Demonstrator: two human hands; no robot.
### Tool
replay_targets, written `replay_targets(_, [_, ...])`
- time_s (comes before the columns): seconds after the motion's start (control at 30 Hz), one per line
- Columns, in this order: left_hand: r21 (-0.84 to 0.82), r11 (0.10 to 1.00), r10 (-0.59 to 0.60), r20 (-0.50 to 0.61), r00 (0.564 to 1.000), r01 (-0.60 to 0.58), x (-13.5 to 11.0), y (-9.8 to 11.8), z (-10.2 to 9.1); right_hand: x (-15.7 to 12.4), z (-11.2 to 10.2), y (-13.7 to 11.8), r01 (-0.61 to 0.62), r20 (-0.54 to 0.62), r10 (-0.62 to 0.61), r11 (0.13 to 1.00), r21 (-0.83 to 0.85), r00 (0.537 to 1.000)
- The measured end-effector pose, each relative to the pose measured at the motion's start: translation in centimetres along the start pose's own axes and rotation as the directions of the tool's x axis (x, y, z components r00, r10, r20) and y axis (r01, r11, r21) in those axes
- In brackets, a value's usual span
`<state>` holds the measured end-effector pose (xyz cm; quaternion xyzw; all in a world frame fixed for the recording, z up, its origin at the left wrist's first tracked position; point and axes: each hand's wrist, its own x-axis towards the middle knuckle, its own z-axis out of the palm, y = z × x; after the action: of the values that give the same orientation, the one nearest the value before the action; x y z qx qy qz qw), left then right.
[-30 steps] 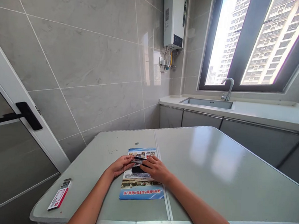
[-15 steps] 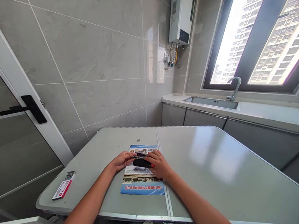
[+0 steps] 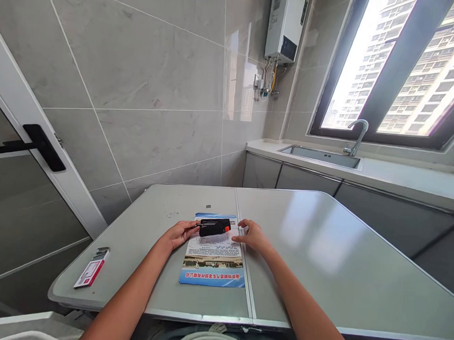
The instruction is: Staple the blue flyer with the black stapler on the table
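A black stapler (image 3: 213, 227) with an orange-red part at its right end is over the upper half of a printed leaflet (image 3: 211, 277). My left hand (image 3: 181, 233) pinches the stapler's left end. To its right, my right hand (image 3: 254, 236) is apart from it, thumb and fingers spread around nothing. The leaflet is blue-edged and lies flat, with a building picture and red lettering on its near part. Just beyond it is a small grey strip (image 3: 209, 206), which looks like staples.
The pale folding table (image 3: 320, 276) has a metal seam running through it. At its left lies a red-and-white packet (image 3: 92, 270) with dark strips at its top. Tiny bits (image 3: 172, 215) are scattered left of the leaflet. A counter with a sink (image 3: 322, 155) stands behind at right.
My right hand has let go of the stapler and moved off to the right, its fingers opening. The stapler has turned and now shows more of its side. The view has shifted slightly.
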<state>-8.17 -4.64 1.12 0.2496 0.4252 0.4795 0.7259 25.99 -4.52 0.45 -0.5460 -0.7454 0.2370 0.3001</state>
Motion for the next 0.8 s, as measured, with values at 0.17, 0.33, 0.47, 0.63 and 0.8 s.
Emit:
replay_targets(0.17, [-0.049,0.999,-0.007,-0.013,1.0,0.006,-0.3,0.5,0.1,-0.7,0.8,0.0,0.044,0.052,-0.042,0.998,-0.05,0.998])
replay_targets(0.33, [-0.074,0.997,-0.001,-0.051,0.999,-0.003,-0.2,0.6,0.3,-1.0,1.7,-0.8,0.01,0.044,-0.007,0.998,-0.066,0.999])
replay_targets(0.47, [-0.093,0.996,0.012,-0.07,0.997,-0.018,-0.2,0.7,0.4,-1.3,1.9,-1.7,-0.03,0.043,0.033,0.998,-0.063,0.999])
replay_targets(0.63, [-0.108,0.994,0.017,-0.086,0.996,-0.027,-0.3,0.8,0.4,-1.7,2.0,-2.8,-0.07,0.02,0.07,0.997,-0.028,0.997])
replay_targets(0.8, [-0.122,0.992,0.013,-0.103,0.995,-0.026,-0.4,0.9,0.4,-2.0,2.4,-3.7,-0.081,-0.031,0.083,0.996,0.044,0.996])
